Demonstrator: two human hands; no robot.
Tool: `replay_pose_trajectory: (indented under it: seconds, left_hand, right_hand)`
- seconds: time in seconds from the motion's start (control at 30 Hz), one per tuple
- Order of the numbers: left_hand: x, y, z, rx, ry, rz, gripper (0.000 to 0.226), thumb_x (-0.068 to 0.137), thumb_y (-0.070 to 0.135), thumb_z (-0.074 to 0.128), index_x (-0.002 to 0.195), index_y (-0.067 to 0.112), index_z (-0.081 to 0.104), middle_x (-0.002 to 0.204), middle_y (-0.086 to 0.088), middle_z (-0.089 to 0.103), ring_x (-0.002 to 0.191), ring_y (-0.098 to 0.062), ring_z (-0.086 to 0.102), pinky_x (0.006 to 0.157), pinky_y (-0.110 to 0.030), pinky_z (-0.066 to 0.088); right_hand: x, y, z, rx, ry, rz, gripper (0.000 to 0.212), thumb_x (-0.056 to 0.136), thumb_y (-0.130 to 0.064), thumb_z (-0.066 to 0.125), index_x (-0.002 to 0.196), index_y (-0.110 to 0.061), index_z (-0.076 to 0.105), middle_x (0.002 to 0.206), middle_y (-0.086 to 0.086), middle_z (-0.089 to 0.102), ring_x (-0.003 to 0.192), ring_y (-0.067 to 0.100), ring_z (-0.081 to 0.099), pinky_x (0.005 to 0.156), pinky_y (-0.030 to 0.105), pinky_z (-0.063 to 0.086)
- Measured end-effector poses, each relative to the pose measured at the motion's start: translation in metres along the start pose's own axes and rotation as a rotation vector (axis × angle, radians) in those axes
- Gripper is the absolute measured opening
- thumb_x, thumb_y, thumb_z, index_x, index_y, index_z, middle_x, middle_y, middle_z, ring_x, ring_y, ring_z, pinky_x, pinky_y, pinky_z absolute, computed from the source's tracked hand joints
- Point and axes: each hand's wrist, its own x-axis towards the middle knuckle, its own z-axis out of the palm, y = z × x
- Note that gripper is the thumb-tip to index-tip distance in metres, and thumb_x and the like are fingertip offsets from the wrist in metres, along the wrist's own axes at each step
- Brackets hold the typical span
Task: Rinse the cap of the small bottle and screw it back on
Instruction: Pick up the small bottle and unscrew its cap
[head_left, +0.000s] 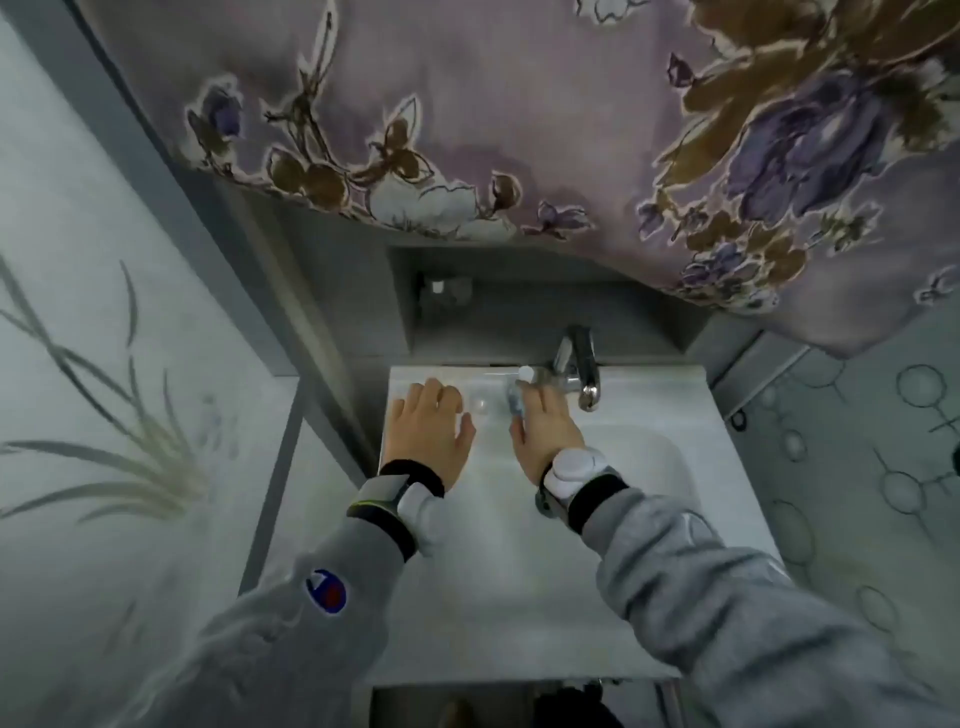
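Note:
A small clear bottle (514, 401) with a bluish label stands on the back ledge of the white sink (649, 410), just left of the tap. A white cap (526, 373) sits on top of the bottle. My right hand (545, 436) reaches up to the bottle, and its fingers wrap the lower body from the right. My left hand (431, 431) rests flat on the ledge at the sink's back left corner and holds nothing. Between the two hands a small pale round object (479, 405) lies on the ledge; I cannot tell what it is.
A chrome tap (579, 364) rises at the back of the sink, with its spout pointing over the basin (639, 467). No water runs. A floral curtain (519, 130) hangs above. Behind the ledge is a grey recess (447, 296). Tiled floor lies to the right.

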Motion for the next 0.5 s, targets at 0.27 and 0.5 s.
replay_pose_trajectory:
  seconds: [0.27,0.5]
  left_hand:
    - [0.013,-0.008,0.032,-0.046,0.033,-0.076,0.018,0.087,0.034,0.049,0.092,0.018,0.056,0.098,-0.003,0.057,0.090,-0.025,0.052,0.080,-0.038,0.046]
    - [0.018,-0.012,0.043,-0.063,-0.003,-0.113,0.019,0.088,0.034,0.048,0.093,0.018,0.056,0.100,-0.003,0.056,0.093,-0.025,0.052,0.083,-0.040,0.045]
  right_hand:
    - [0.067,0.023,0.034,-0.070,-0.073,0.189,0.062,0.096,-0.014,0.036,0.150,-0.015,0.005,0.160,0.013,0.000,0.145,0.037,0.008,0.114,0.045,0.025]
    - [0.087,0.051,0.041,-0.021,-0.050,0.167,0.033,0.089,-0.006,0.042,0.122,-0.003,0.044,0.129,0.021,0.042,0.123,0.038,0.040,0.102,0.046,0.037]
